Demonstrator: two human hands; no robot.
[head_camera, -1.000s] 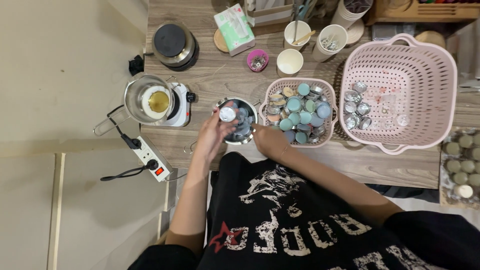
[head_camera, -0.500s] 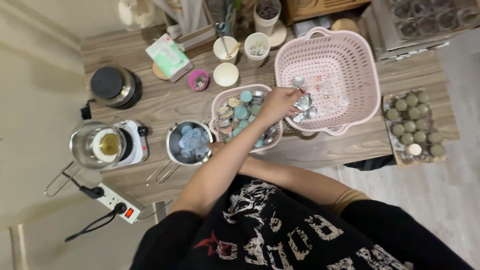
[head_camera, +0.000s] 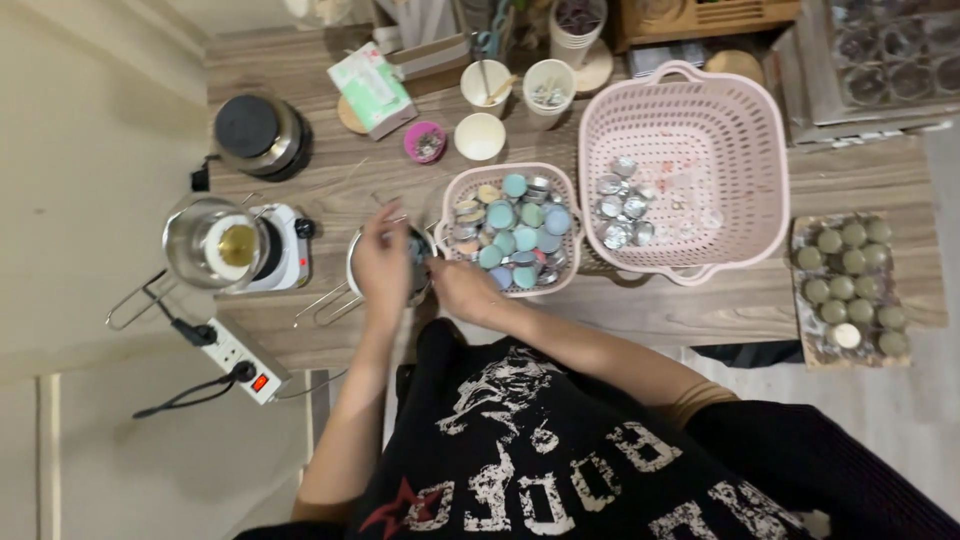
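Hands (head_camera: 383, 262) (head_camera: 462, 290) of unclear grip over pot (head_camera: 352, 272); tins in both baskets (head_camera: 455, 190) (head_camera: 760, 160).

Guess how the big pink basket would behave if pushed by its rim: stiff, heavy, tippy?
The big pink basket is probably light: its walls are perforated plastic, and only a few small silver tins lie inside. It likely slides rather than tips, being wide and low. The thin latticed rim may flex a little.

Glossy metal pot (head_camera: 352, 270), matt pink plastic basket (head_camera: 735, 110), rough wood-grain table (head_camera: 700, 305), shiny metal tins (head_camera: 622, 208)
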